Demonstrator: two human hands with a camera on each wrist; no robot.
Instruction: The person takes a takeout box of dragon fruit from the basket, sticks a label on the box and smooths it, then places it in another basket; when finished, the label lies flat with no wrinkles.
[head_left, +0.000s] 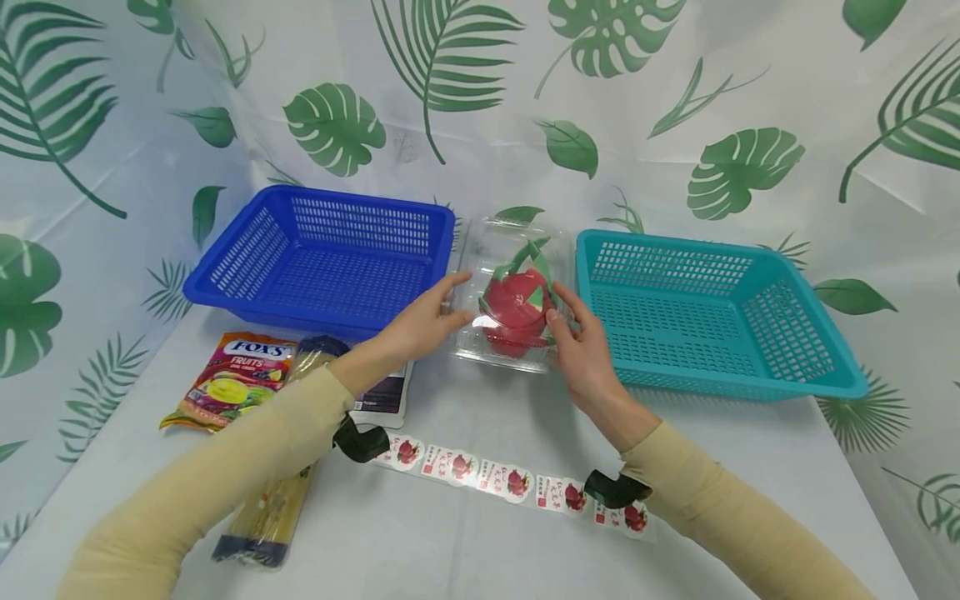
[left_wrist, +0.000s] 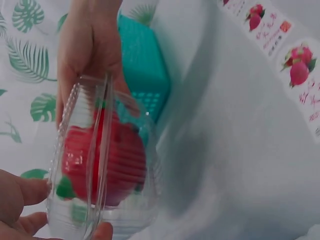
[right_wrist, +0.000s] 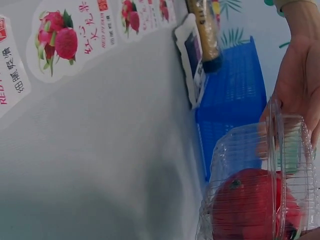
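Observation:
A clear plastic clamshell box [head_left: 480, 242] with a red dragon fruit [head_left: 517, 300] with green tips inside is between the two hands, its lid down over the fruit. My left hand [head_left: 420, 321] holds the box's left side, with fingers and thumb at its rim. On the opposite side, my right hand [head_left: 588, 354] grips the rim, thumb toward me. In the left wrist view, the closed box [left_wrist: 132, 220] is seen from its edge, where lid and base meet. The right wrist view shows the fruit [right_wrist: 245, 205] through ribbed plastic.
A blue basket [head_left: 330, 321] stands left of the box, a teal basket [head_left: 720, 379] right. A strip of dragon fruit stickers [head_left: 506, 481] lies in front. At left are a Fox's candy bag [head_left: 240, 379], a pack of noodle-like sticks [head_left: 273, 508] and a dark-and-white packet [head_left: 386, 396].

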